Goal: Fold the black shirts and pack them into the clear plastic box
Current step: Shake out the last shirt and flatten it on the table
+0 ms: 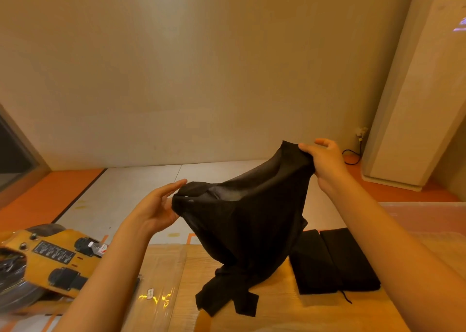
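Both my forearms reached in from the bottom corners across the wooden table (277, 311), wrapped in clear film, which I was using as my folding surface. Above it I held the black shirt (242, 220) stretched between my hands. Its upper edge ran slanting from lower left to upper right, its body sagged in a pouch, and its tail and a loose end trailed on the tabletop; I judged I was opening it out to find its shape before laying it flat to fold. Just right of that trailing end lay the folded shirts (332, 261), two neat black rectangles side by side, parked within reach for packing. I could not make out the clear plastic box for certain, though a pale translucent sheet at far right might have been part of it. My right hand (325, 162) pinched the shirt's high corner between thumb and curled fingers. My left hand (156, 210) met the low corner with fingers nearly straight along the cloth; whether its thumb gripped, I cannot tell.
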